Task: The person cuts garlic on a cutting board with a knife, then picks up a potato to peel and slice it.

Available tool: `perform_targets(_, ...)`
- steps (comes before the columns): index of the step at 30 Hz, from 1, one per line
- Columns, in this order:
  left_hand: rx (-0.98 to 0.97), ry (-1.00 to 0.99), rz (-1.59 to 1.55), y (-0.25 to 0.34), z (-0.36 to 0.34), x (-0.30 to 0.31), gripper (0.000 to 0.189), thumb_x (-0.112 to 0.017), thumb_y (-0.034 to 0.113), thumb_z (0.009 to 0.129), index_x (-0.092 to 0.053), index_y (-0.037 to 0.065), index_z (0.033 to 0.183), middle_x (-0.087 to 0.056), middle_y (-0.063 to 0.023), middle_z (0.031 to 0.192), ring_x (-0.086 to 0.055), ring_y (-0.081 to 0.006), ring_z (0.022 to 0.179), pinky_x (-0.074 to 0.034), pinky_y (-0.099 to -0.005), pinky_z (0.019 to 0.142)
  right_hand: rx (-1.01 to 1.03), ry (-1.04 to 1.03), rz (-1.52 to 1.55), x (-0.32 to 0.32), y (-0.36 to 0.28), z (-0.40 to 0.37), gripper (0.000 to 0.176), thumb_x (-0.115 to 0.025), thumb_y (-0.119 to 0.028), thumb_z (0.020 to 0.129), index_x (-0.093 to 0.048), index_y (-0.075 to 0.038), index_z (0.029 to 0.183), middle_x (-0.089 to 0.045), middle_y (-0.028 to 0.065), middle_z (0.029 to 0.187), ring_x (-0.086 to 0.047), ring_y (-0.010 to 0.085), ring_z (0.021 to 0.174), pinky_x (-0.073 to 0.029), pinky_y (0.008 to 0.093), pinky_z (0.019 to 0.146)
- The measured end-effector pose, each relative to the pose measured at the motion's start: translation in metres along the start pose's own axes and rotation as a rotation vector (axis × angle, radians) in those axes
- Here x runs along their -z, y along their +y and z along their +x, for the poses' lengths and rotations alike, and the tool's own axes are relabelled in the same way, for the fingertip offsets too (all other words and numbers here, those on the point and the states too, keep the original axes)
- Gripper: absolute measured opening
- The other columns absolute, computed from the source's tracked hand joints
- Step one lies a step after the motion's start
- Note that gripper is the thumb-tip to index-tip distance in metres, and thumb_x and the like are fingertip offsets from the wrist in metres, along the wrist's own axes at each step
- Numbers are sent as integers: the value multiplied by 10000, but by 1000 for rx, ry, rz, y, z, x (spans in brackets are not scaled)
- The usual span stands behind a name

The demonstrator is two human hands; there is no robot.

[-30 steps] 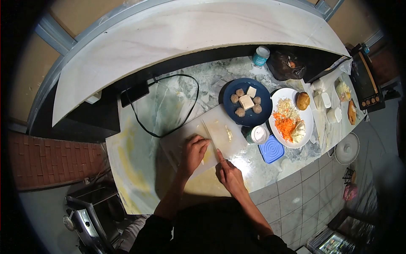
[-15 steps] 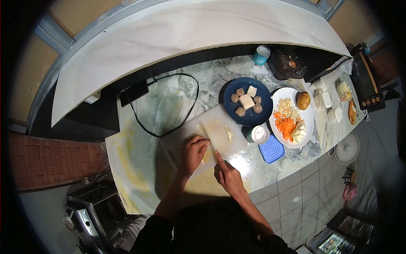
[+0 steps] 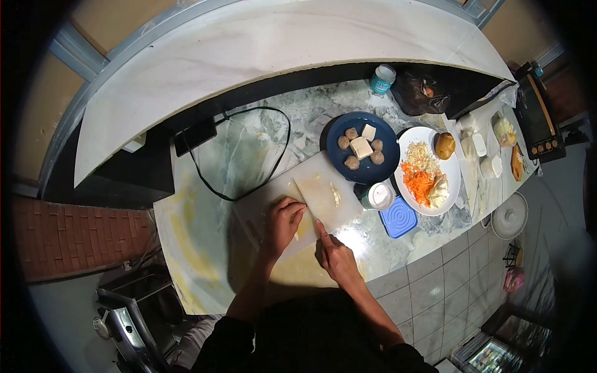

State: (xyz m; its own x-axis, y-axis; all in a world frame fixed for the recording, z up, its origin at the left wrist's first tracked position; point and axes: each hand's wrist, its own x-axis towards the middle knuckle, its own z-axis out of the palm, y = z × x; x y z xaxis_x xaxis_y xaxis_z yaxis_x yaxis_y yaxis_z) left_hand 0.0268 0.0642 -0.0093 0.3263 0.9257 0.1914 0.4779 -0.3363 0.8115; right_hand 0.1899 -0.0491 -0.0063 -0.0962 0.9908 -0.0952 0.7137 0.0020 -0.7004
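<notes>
A white cutting board (image 3: pixel 320 174) lies before me on the marbled counter. My right hand (image 3: pixel 339 258) is closed round the handle of a knife (image 3: pixel 305 198), index finger stretched along its spine. The thin blade points up and left across the board. Just left of the blade, my left hand (image 3: pixel 284 227) rests on the board with bent fingertips pressed together; whatever they pinch is hidden. Small pale chopped pieces (image 3: pixel 336 194) lie right of the knife. A sliver of pale food shows beside the left hand, too small to name.
Behind the board stands a dark blue plate (image 3: pixel 337 158) with meatballs and white blocks. Right of it are a white plate (image 3: pixel 456 180) with shredded carrot and a potato, a white-topped jar (image 3: pixel 380 197) and a blue lid (image 3: pixel 398 217). A black cable (image 3: pixel 236 198) loops at the left.
Both hands and the knife stay nearly where they were on the board. The whole view has shifted very slightly.
</notes>
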Motion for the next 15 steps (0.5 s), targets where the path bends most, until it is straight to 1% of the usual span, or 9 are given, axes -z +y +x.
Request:
perform_targets(2, 6, -1, 9, 0, 0, 1, 115, -679, 6, 862, -706, -36, 965, -675, -160, 893, -670, -328, 829, -518, -380, 754, 6, 37, -69, -2, 0, 1, 710, -624, -84, 871, -358, -90, 1529, -636, 211, 866, -655, 402, 736, -549, 482, 650)
perform_targets(4, -9, 12, 14, -3, 0, 0, 104, -696, 0, 841, -708, -23, 942, -675, -143, 889, -670, -325, 810, -528, -385, 736, 6, 26, -92, 3, -2, 2, 710, -631, -90, 870, -365, -110, 1529, -637, 205, 866, -655, 399, 729, -550, 480, 647)
perform_targets(8, -18, 13, 1, -5, 0, 0, 106, -695, -1, 838, -708, -21, 942, -675, -143, 888, -668, -328, 810, -527, -383, 729, 11, 14, -129, 7, 5, -2, 718, -647, -96, 864, -381, -166, 1527, -636, 195, 866, -653, 397, 718, -550, 478, 642)
perform_targets(11, -16, 19, 4, -5, 0, 0, 114, -698, 0, 835, -709, -17, 948, -676, -145, 886, -667, -327, 807, -526, -381, 724, 17, -17, -91, 16, 8, -9, 723, -655, -91, 857, -386, -166, 1524, -636, 202, 871, -651, 397, 726, -546, 476, 641)
perform_targets(12, 8, -4, 0, -6, 0, 0, 121, -692, 1, 841, -711, -20, 958, -677, -153, 886, -667, -329, 820, -521, -379, 740, 18, -17, -92, 18, 9, -10, 723, -655, -91, 857, -386, -166, 1524, -636, 202, 871, -651, 397, 726, -546, 476, 641)
perform_targets(14, 33, -24, -5, -6, 0, 0, 128, -685, 2, 847, -713, -24, 969, -677, -160, 886, -667, -330, 834, -515, -376, 756, 17, -23, -51, 21, 10, -11, 775, -587, 58, 809, -383, -149, 1528, -661, 230, 906, -655, 398, 734, -535, 462, 686)
perform_targets(15, 33, -14, -10, -4, 0, -1, 130, -689, 5, 847, -715, -20, 972, -680, -157, 886, -667, -327, 831, -517, -374, 754, 21, -24, -51, 21, 10, -11, 775, -587, 58, 809, -383, -149, 1528, -661, 230, 906, -655, 398, 734, -535, 462, 686)
